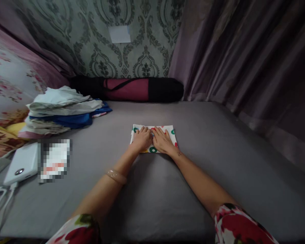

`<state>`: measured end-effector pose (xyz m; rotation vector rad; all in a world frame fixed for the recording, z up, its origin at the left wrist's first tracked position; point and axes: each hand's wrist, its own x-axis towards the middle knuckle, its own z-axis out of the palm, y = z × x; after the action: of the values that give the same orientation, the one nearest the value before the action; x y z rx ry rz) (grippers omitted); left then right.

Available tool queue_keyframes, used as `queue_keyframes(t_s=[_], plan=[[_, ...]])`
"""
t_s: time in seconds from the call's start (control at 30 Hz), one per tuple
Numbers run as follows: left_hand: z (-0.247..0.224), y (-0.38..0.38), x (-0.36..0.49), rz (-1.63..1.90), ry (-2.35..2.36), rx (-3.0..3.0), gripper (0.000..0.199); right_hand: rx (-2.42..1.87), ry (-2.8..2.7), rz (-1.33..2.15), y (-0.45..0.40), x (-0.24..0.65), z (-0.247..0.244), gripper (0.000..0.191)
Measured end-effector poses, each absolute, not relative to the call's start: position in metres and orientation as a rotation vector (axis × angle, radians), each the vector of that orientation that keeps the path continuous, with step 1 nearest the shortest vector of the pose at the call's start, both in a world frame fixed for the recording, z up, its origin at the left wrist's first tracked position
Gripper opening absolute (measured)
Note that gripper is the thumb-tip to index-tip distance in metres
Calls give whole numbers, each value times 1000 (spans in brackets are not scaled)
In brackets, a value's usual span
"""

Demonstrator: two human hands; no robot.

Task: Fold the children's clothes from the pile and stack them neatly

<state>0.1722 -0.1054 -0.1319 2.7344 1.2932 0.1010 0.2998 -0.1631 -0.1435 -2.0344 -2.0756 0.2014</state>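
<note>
A folded white cloth (pixel 170 135) with green, red and yellow printed shapes lies flat on the grey bed sheet (pixel 205 142). My left hand (pixel 143 138) rests palm down on its left half, fingers spread. Beside it, nearly touching, my right hand (pixel 163 139) presses flat on the right half with its fingers stretched out. Neither hand grips the cloth. Parts of its print are hidden under my palms. A pale bangle (pixel 116 176) circles my left forearm.
At left is a pile of folded clothes (pixel 63 108), with a white power bank (pixel 22 162) and cables (pixel 5 203) nearer me. Next to it is a blurred-out packet (pixel 56 161). A long black and maroon bag (pixel 129 89) lies along the wall; curtains (pixel 244 51) hang at right.
</note>
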Motion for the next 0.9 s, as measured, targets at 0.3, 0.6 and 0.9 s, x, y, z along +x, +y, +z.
queue_keyframes(t_s=[0.3,0.6,0.9], plan=[[-148,-113,173,374,1488,2767,47,-1979,-2056,32,-163,294,-147,57],[-160,-112,170,381,1499,2727,47,-2009,-2067,113,-162,293,-152,57],[-157,-93,167,859,1487,2401,37,-1838,-2241,68,-176,272,-147,56]])
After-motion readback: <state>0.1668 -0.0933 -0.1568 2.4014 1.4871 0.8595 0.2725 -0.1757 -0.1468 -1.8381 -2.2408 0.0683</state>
